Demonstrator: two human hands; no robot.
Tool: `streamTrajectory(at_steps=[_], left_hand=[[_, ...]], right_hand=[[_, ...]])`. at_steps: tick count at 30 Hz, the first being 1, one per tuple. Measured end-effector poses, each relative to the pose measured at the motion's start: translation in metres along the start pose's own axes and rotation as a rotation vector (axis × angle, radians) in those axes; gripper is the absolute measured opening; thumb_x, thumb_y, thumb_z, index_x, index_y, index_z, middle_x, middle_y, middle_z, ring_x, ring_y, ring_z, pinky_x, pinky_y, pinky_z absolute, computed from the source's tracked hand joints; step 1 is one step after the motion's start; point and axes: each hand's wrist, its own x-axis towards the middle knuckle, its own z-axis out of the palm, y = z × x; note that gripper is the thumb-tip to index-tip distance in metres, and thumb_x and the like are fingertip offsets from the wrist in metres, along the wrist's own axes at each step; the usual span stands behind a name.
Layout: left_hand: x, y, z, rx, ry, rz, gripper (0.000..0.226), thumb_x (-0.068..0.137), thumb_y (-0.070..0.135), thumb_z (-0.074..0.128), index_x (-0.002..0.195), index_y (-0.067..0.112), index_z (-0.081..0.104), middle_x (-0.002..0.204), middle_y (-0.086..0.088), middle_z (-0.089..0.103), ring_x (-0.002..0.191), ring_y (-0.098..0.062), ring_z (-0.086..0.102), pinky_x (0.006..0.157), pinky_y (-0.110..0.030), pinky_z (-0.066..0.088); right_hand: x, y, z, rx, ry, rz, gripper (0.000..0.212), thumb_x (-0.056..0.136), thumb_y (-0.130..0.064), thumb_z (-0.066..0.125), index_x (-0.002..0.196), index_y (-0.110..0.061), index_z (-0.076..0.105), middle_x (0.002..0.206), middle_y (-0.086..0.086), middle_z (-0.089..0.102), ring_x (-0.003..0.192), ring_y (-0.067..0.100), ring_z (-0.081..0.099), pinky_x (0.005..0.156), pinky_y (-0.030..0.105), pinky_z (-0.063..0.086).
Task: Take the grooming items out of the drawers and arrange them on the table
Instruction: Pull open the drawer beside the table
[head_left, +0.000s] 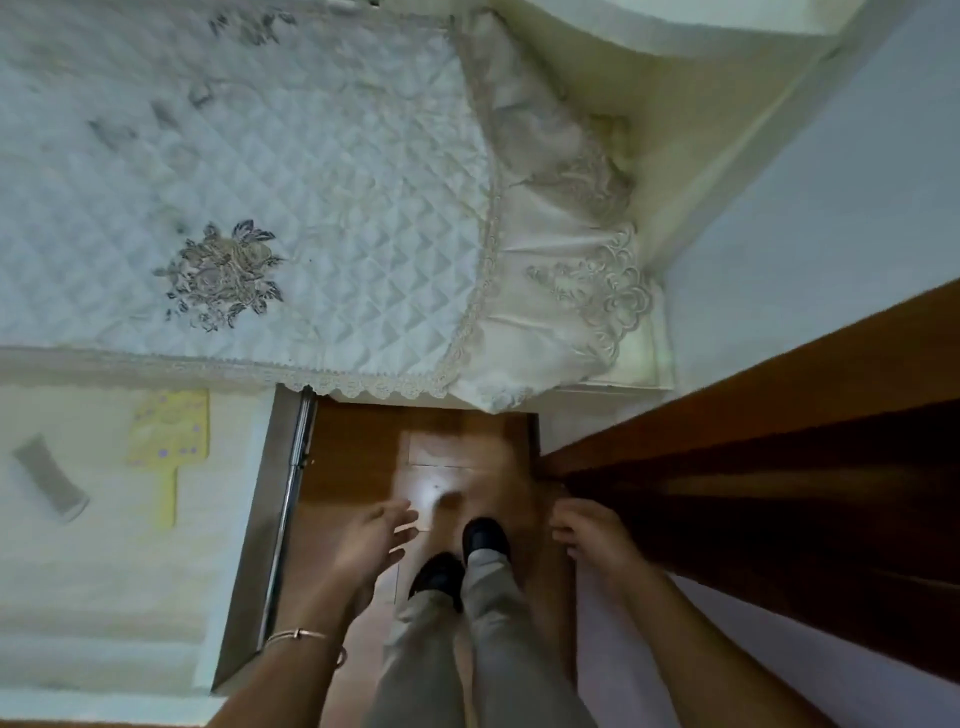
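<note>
Pale plastic tube: a grey-white squeeze tube (50, 477) lies on its side in the open drawer (130, 582) at the left, well apart from both hands; likely light, soft-walled and a little slick — best pinched across the middle or near the cap end.
Yellow item: a flat yellow paddle-shaped piece (169, 441) with a narrow handle lies just beside the tube in the same drawer; it looks stiff and light, and the handle is the natural hold. What it is exactly cannot be told — the view is blurred.
Left hand: the left hand (371, 535) hangs over the wooden floor (363, 457), fingers spread, holding nothing.
Right hand: the right hand (589, 535) has its fingers loosely curled, empty.
Table: the quilted cloth (311, 171) with embroidered flowers looks like the tabletop; no grooming items on it.
</note>
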Motion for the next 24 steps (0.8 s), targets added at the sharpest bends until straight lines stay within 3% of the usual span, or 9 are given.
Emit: streamTrajectory(at_steps=[2, 5, 8, 10, 12, 16, 19, 21, 24], left_hand=[[0.024, 0.019, 0.014, -0.074, 0.007, 0.001, 0.018, 0.096, 0.016, 0.042, 0.109, 0.014, 0.055, 0.107, -0.006, 0.062, 0.101, -0.022, 0.057, 0.088, -0.033, 0.041], [0.065, 0.045, 0.026, -0.162, 0.029, 0.030, 0.016, 0.095, 0.017, 0.044, 0.105, 0.015, 0.057, 0.095, -0.003, 0.063, 0.088, -0.017, 0.059, 0.080, -0.029, 0.045], [0.096, 0.070, 0.029, -0.290, 0.098, 0.009, 0.014, 0.096, 0.015, 0.039, 0.097, 0.012, 0.052, 0.074, -0.001, 0.062, 0.066, -0.010, 0.057, 0.059, -0.022, 0.043], [0.106, 0.080, 0.026, -0.466, 0.120, -0.028, 0.027, 0.099, 0.012, 0.029, 0.080, 0.010, 0.047, 0.048, 0.000, 0.063, 0.045, -0.007, 0.057, 0.047, -0.022, 0.046], [0.109, 0.085, 0.022, -0.606, 0.099, -0.029, 0.030, 0.099, 0.010, 0.028, 0.073, 0.013, 0.042, 0.036, 0.002, 0.059, 0.033, -0.005, 0.055, 0.043, -0.019, 0.050], [0.103, 0.077, 0.021, -0.663, 0.050, -0.027, 0.031, 0.093, 0.001, 0.031, 0.070, 0.016, 0.044, 0.069, -0.001, 0.051, 0.060, -0.010, 0.051, 0.061, -0.020, 0.052], [0.093, 0.062, 0.021, -0.663, 0.043, -0.053, 0.028, 0.092, -0.001, 0.029, 0.074, 0.009, 0.048, 0.078, -0.002, 0.052, 0.072, -0.011, 0.056, 0.070, -0.023, 0.052], [0.085, 0.048, 0.017, -0.666, 0.042, -0.065, 0.029, 0.093, 0.000, 0.028, 0.073, 0.008, 0.048, 0.079, -0.005, 0.053, 0.075, -0.013, 0.056, 0.080, -0.027, 0.049], [0.068, 0.026, 0.007, -0.621, -0.009, -0.075, 0.031, 0.094, 0.002, 0.030, 0.072, 0.009, 0.050, 0.081, -0.005, 0.058, 0.082, -0.013, 0.059, 0.074, -0.027, 0.048]], right_hand=[[0.027, -0.028, 0.006, 0.022, 0.004, -0.008, 0.035, 0.093, -0.009, 0.045, 0.125, 0.005, 0.049, 0.119, 0.031, 0.055, 0.115, 0.043, 0.051, 0.091, 0.049, 0.044], [0.061, -0.057, 0.020, 0.172, -0.020, 0.005, 0.029, 0.091, -0.011, 0.048, 0.117, 0.000, 0.055, 0.085, 0.009, 0.058, 0.098, 0.034, 0.060, 0.079, 0.034, 0.044], [0.082, -0.071, 0.029, 0.443, -0.061, 0.070, 0.019, 0.092, -0.005, 0.042, 0.091, 0.002, 0.060, 0.066, 0.005, 0.039, 0.121, 0.044, 0.045, 0.076, 0.027, 0.044], [0.094, -0.071, 0.029, 0.541, -0.099, 0.071, 0.031, 0.091, 0.000, 0.038, 0.065, -0.006, 0.054, 0.057, 0.003, 0.039, 0.074, 0.029, 0.068, 0.061, 0.022, 0.042], [0.100, -0.068, 0.030, 0.621, -0.100, 0.095, 0.034, 0.088, 0.002, 0.039, 0.058, -0.009, 0.049, 0.053, 0.001, 0.041, 0.047, 0.011, 0.046, 0.061, 0.018, 0.040], [0.090, -0.061, 0.032, 0.686, -0.097, 0.091, 0.022, 0.090, -0.001, 0.042, 0.073, -0.004, 0.055, 0.044, -0.003, 0.054, 0.081, 0.014, 0.057, 0.077, 0.020, 0.044], [0.077, -0.048, 0.031, 0.691, -0.076, 0.119, 0.015, 0.091, -0.003, 0.044, 0.088, -0.004, 0.059, 0.095, 0.005, 0.067, 0.119, 0.021, 0.053, 0.099, 0.030, 0.042], [0.066, -0.035, 0.032, 0.694, -0.064, 0.129, 0.017, 0.091, -0.006, 0.045, 0.100, -0.002, 0.059, 0.100, 0.006, 0.063, 0.108, 0.023, 0.059, 0.095, 0.033, 0.043], [0.052, -0.008, 0.034, 0.702, -0.060, 0.112, 0.014, 0.091, -0.007, 0.045, 0.086, -0.007, 0.058, 0.084, 0.003, 0.060, 0.080, 0.016, 0.059, 0.082, 0.030, 0.045]])
